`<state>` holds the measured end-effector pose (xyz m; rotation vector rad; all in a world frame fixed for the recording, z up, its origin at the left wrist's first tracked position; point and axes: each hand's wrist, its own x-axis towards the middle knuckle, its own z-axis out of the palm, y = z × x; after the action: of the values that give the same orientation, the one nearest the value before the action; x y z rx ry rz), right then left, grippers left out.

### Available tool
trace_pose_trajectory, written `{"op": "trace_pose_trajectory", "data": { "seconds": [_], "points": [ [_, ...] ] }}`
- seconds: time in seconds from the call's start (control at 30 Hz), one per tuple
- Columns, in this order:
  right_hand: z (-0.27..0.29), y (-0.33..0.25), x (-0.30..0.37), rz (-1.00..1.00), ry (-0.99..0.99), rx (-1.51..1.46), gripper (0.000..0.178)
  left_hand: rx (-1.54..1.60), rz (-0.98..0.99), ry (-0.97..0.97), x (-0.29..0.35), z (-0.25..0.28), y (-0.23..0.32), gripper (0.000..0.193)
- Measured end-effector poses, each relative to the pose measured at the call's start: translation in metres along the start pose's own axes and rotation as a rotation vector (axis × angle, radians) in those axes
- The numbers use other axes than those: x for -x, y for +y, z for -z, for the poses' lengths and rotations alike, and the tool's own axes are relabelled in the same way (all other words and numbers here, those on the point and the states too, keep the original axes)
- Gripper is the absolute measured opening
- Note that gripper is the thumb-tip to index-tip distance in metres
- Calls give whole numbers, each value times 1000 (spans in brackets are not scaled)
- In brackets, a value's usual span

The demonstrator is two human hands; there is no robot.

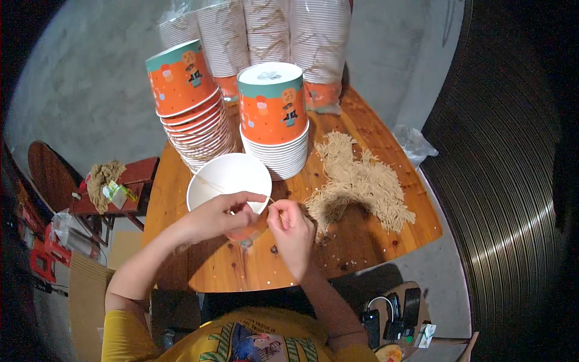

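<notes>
Your left hand and right hand both pinch a string taut across the cup, frame centre, steadying it.

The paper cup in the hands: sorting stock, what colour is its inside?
White inside, orange outside; the head view shows the paper cup best.

The person is wearing a mustard-yellow short-sleeved shirt with a colourful printed picture on the chest, showing nearest the round wooden table. Both forearms are showing bare, the hands wearing no gloves, rings or watch.
</notes>
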<state>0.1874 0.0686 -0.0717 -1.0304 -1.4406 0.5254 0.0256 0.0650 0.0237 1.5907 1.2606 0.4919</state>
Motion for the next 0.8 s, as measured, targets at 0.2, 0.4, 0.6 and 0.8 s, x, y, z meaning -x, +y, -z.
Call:
{"op": "trace_pose_trajectory", "data": {
  "seconds": [0.2,0.4,0.6,0.8],
  "points": [
    [-5,-2,0,-8,13,-67,11,-70,-71,-47,-22,5,-11,23],
    [-3,-1,-2,2,3,-42,10,-107,-146,-11,-35,1,-25,9],
    [14,13,-16,1,-301,-279,18,247,-145,80,-30,10,-17,11],
    [25,-7,-39,-9,-439,-369,12,699,-131,-22,-31,8,-15,8]
  ]
}}
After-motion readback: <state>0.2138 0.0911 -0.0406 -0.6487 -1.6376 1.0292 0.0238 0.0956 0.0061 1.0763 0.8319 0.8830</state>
